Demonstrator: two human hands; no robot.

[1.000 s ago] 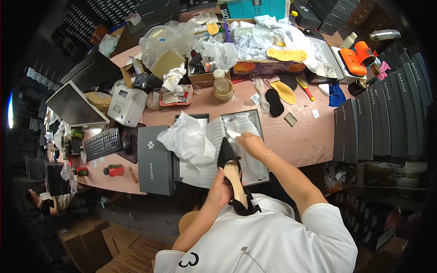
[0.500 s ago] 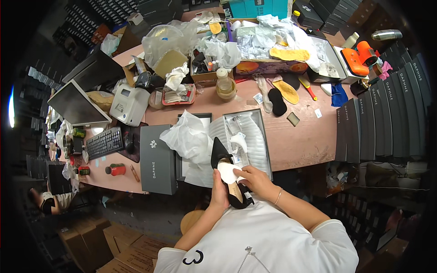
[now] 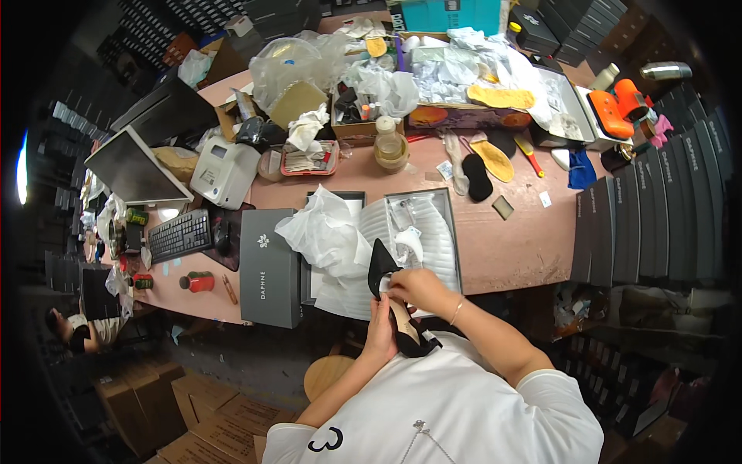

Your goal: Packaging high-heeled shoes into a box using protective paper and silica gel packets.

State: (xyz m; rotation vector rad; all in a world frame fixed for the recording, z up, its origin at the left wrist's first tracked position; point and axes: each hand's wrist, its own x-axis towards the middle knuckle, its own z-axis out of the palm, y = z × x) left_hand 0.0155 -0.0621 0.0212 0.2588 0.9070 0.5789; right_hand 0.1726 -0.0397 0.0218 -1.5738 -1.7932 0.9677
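Note:
A black pointed-toe shoe (image 3: 380, 264) with a beige insole is held up over the near edge of the desk, toe pointing away from me. My left hand (image 3: 379, 334) grips its side from the left, around the middle. At the shoe's opening, my right hand (image 3: 423, 292) is closed, fingertips pushed in behind the toe against a white pad (image 3: 386, 284). Most of that pad is hidden inside the toe and by the fingers. Just beyond lies an open grey shoe box (image 3: 450, 224) lined with white padded wrap, with crumpled white tissue paper (image 3: 325, 236) on its left.
A grey box lid (image 3: 267, 271) stands left of the open box, beside a keyboard (image 3: 179, 235) and a red-capped jar (image 3: 199, 281). Insoles (image 3: 491, 158) and a brush (image 3: 530, 157) lie farther back. Stacked shoe boxes (image 3: 649, 209) line the right side.
My right hand has moved forward to the toe opening. The white pad, earlier lying over the insole, is now mostly inside the toe. The view has shifted slightly.

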